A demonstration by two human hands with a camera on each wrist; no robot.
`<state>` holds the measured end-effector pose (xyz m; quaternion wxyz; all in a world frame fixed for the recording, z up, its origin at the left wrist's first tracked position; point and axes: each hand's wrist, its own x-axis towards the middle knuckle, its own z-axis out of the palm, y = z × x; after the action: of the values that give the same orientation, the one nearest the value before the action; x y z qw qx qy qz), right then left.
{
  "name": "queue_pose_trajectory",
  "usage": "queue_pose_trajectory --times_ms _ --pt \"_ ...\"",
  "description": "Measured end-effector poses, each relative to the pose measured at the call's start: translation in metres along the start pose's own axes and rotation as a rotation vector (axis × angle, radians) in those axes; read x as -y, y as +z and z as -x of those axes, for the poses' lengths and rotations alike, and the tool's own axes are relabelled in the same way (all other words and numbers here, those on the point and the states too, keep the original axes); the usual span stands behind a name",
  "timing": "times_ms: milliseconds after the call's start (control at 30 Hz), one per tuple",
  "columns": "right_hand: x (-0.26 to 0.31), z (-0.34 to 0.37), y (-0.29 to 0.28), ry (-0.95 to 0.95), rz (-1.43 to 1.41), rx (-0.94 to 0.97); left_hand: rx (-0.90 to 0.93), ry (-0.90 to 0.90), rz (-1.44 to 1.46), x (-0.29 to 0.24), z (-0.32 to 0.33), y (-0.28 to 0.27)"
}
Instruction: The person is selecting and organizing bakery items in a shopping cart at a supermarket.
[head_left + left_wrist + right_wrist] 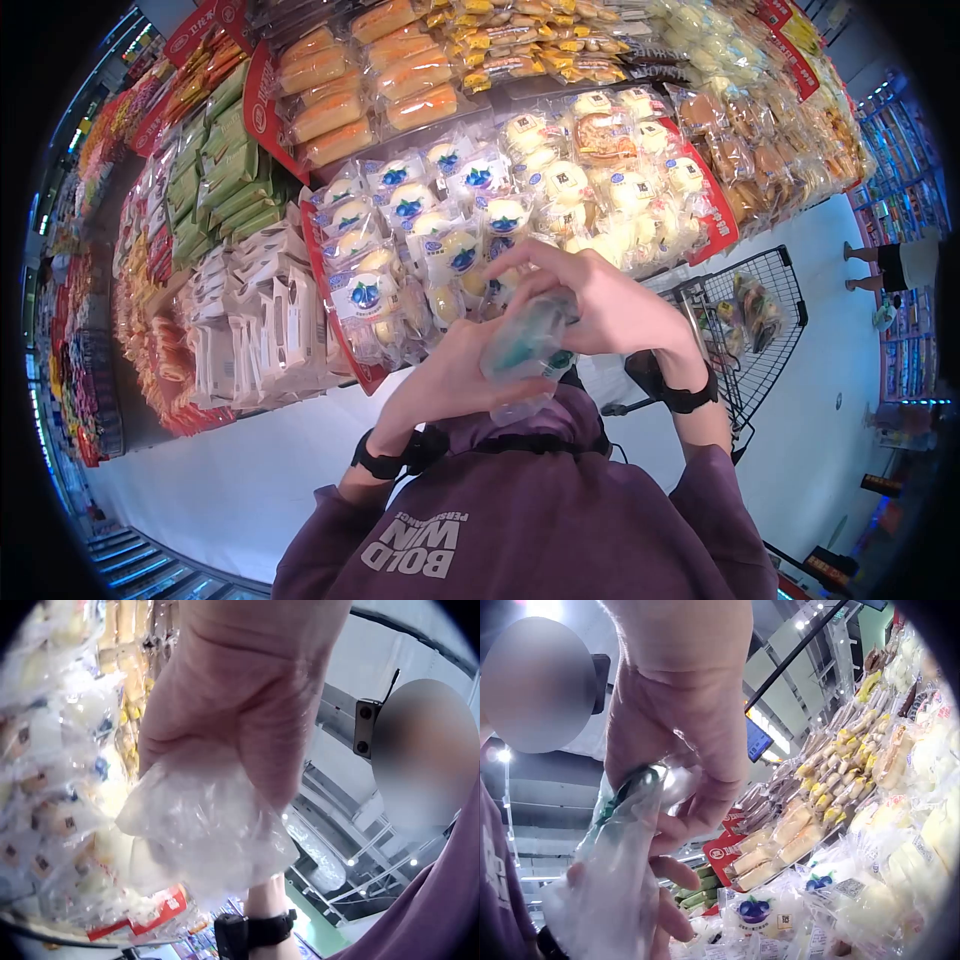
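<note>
A clear plastic packet with green markings point(520, 345) is held between both hands in front of the chest. My left hand point(445, 375) grips it from the left side, and crinkled clear plastic point(210, 825) sticks out below the palm in the left wrist view. My right hand point(625, 305) pinches its upper right part with thumb and fingers. In the right wrist view the green-printed end point(634, 787) sits under the right palm, with fingers of the left hand behind the plastic. What lies inside the packet cannot be told.
Just beyond the hands is a slanted display of packets with blueberry pictures point(405, 210) and pale round buns point(630, 190). Long bread rolls point(420, 105) and green packets point(225, 165) lie farther off. A wire shopping cart point(770, 300) stands at right, a person's legs point(885, 268) beyond it.
</note>
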<state>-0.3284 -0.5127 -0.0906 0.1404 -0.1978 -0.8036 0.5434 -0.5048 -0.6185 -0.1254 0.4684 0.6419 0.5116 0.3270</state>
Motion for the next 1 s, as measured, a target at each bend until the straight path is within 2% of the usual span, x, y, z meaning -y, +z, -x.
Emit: queue_pose_trajectory --times_ms 67,100,133,200,233,333,367,433,533,633,667,733,800,833,933,1000 --pt "-0.003 -0.005 0.006 -0.045 -0.162 -0.143 -0.164 0.041 0.196 0.015 -0.003 0.014" --pt "0.001 -0.004 0.001 -0.026 -0.204 -0.155 -0.227 0.04 0.27 0.02 -0.004 0.015" --pt "-0.003 -0.007 0.006 -0.08 -0.252 -0.278 -0.29 0.044 0.343 0.023 -0.005 0.015" --pt "-0.02 -0.013 0.03 -0.183 -0.349 -0.504 -0.391 0.019 0.484 0.022 -0.005 0.008" --pt "-0.028 -0.014 0.041 -0.161 -0.41 -0.515 -0.369 -0.012 0.492 0.026 -0.003 0.003" --pt "-0.026 -0.008 0.055 -0.037 -0.139 -0.335 -0.384 0.067 0.394 0.041 0.0 0.005" --pt "-0.028 -0.008 0.057 0.023 -0.225 -0.283 -0.396 0.034 0.445 0.041 0.001 0.006" --pt "-0.038 -0.007 0.054 0.027 -0.157 -0.251 -0.413 -0.026 0.548 0.039 0.002 0.01" --pt "-0.045 -0.004 0.052 0.117 -0.145 -0.216 -0.237 0.096 0.382 0.034 0.004 0.001" --pt "-0.037 -0.002 0.044 0.155 -0.044 -0.219 -0.15 -0.109 0.136 0.029 0.02 -0.015" --pt "-0.033 -0.001 0.041 0.153 0.012 -0.224 -0.188 -0.179 0.167 0.023 0.021 -0.018" --pt "-0.031 0.004 0.046 -0.001 0.065 -0.371 -0.273 -0.319 0.227 0.011 0.024 -0.023" --pt "-0.031 0.005 0.047 -0.108 0.081 -0.381 -0.462 -0.105 0.446 0.009 0.013 -0.013" --pt "-0.034 0.004 0.045 -0.134 0.071 -0.32 -0.556 0.007 0.553 0.01 0.01 -0.009" --pt "-0.06 0.001 0.042 -0.197 -0.054 -0.157 -0.403 0.073 0.555 0.031 0.015 -0.011" --pt "-0.064 -0.002 0.041 -0.195 -0.202 -0.086 -0.294 0.17 0.311 0.037 0.018 -0.02"
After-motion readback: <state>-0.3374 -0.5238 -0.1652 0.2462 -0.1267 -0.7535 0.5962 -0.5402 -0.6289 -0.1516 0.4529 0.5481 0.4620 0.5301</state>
